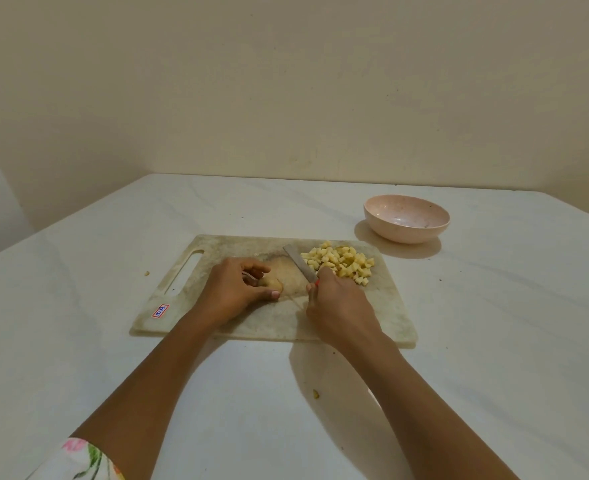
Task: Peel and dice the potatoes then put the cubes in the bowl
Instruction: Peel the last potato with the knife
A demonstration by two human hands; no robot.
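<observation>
Starting nearest the camera, a floral-print sleeve (78, 459) shows at the lower left edge, and a small yellow scrap (316, 394) lies on the white table (493, 341) short of the board. A red-bordered sticker (160, 310) marks the near left corner of the worn, pale rectangular plastic cutting board (383, 320). On it, the left hand (237, 289) curls thumb and fingers round the left end of a peeled pale-yellow potato piece (279, 277); its long axis runs roughly left to right, though the outline is blurred. The right hand (338, 303) grips a red-handled steel knife (300, 263), whose blade points away and leftward across the potato's right end. Just beyond the blade, a heap of small yellow potato cubes (341, 263) occupies the board's far right. Farther right, apart from the board, stands an upright speckled pink round bowl (406, 233).
</observation>
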